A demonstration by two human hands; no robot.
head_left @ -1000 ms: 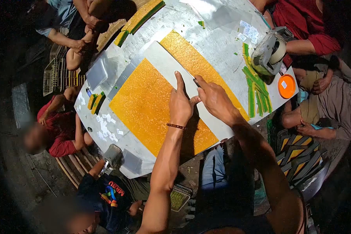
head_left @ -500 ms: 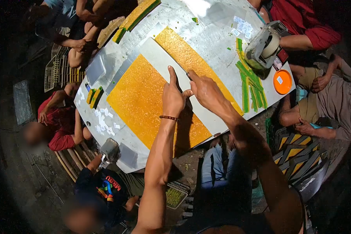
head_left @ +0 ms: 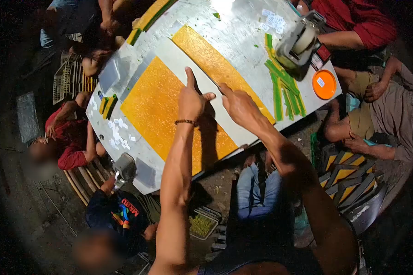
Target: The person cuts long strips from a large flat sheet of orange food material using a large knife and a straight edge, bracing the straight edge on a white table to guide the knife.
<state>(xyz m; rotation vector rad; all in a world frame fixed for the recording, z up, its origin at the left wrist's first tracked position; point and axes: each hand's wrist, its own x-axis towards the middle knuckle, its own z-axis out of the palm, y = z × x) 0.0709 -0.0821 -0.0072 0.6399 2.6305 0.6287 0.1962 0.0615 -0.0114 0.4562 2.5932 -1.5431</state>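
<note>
My left hand (head_left: 191, 101) is open, with index finger and thumb spread, resting on the orange-yellow slab (head_left: 165, 110) beside a long white board (head_left: 225, 112). In my right hand (head_left: 241, 105) is a knife (head_left: 211, 79), its thin dark blade lying along the board's far edge. Beyond that edge lies a narrow yellow strip (head_left: 215, 55). The slab is on the nearer left side of the board. Part of the slab lies in shadow under my left arm.
Green-yellow offcuts (head_left: 284, 89), a tape dispenser (head_left: 298, 43) and an orange lid (head_left: 324, 85) are on the right of the metal table (head_left: 149, 181). White labels (head_left: 118, 137) and small green-yellow pieces (head_left: 108, 106) lie left. Several people sit around; a crate (head_left: 202, 225) stands below.
The whole view has shifted, so the table appears further up and left. Relative to the board, my right hand with the knife has moved slightly toward the near edge. My left hand stays on the slab.
</note>
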